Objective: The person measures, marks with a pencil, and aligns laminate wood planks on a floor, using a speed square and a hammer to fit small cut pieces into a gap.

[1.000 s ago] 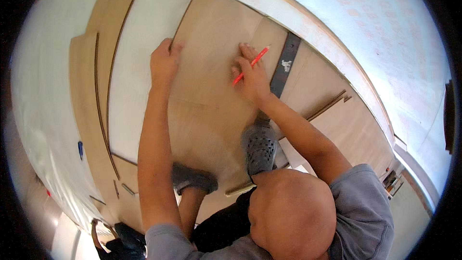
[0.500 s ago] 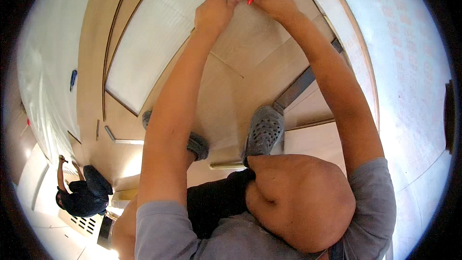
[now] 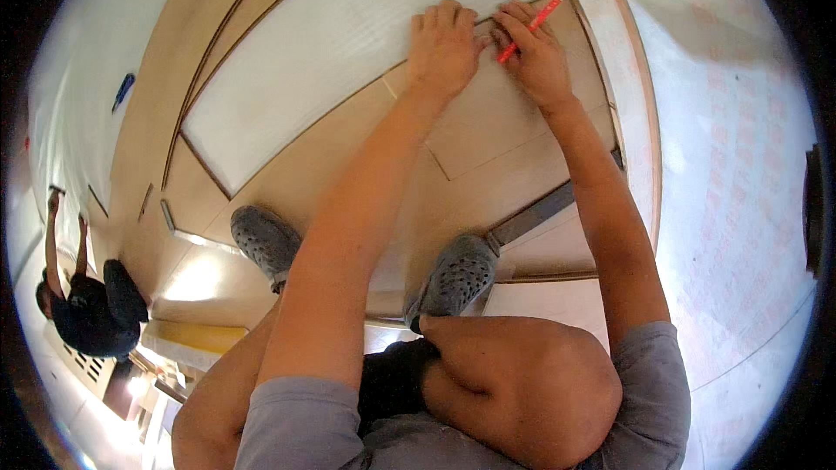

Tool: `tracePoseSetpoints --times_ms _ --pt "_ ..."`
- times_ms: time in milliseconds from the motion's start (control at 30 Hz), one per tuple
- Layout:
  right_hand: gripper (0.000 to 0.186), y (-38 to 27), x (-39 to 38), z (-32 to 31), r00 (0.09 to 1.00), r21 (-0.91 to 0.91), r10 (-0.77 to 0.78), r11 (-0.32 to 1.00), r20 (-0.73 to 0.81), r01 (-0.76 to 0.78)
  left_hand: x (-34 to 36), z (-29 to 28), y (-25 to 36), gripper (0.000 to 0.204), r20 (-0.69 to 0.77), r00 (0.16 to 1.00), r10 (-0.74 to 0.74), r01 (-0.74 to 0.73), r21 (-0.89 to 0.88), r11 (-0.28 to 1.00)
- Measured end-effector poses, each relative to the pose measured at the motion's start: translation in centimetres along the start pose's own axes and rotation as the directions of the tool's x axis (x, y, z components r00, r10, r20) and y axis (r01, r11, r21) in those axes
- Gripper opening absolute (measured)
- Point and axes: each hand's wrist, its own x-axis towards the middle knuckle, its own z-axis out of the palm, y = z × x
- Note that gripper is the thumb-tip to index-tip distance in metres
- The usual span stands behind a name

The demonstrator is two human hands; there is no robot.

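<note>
My left hand [image 3: 444,48] lies across the far edge of a wood-look floor plank [image 3: 514,109], fingers stretched out a little apart and thumb to the right. Close beside it, my right hand [image 3: 540,65] has a red pencil [image 3: 544,13] tucked between its fingers, the light tip pointing up and right. The right fingertips also bend down at the plank's edge. Beyond that edge lies a white sheet [image 3: 305,43]. Whether the fingertips reach under the plank is hidden.
A dark metal bar [image 3: 540,211] lies beside my right shoe [image 3: 457,274]. Long planks [image 3: 187,26] lie at the far left, with a blue utility knife [image 3: 124,92] near them. Another person [image 3: 91,305] crouches at the left. A white board with a brown edge [image 3: 631,61] borders the right.
Both hands have come nearer and shifted right along the plank's edge. The pencil tilts further right. My left foot shows more fully; the other person's arms reach out further.
</note>
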Motion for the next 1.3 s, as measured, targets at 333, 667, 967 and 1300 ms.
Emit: tracePoseSetpoints --times_ms 333,667,967,1300 --pt "0.027 1.3 0.9 -1.5 0.986 -0.060 -0.163 0.985 0.027 0.164 0.2 -0.6 0.2 0.032 0.032 0.999 0.039 -0.038 -0.042 0.998" --pt "0.026 0.9 0.4 -0.1 0.993 -0.080 -0.085 0.993 0.076 0.091 -0.4 0.8 -1.0 0.028 -0.021 0.999 0.043 -0.045 -0.079 0.996" --pt "0.029 2.1 -0.2 0.9 0.992 0.021 -0.043 0.999 0.115 0.041 -0.6 1.3 -1.1 0.031 -0.034 0.999 0.005 -0.008 -0.111 0.994" --pt "0.041 0.3 1.4 -0.6 0.996 -0.052 -0.024 0.998 0.091 0.029 0.5 0.9 -1.7 0.025 0.001 0.998 0.058 -0.058 -0.063 0.996"
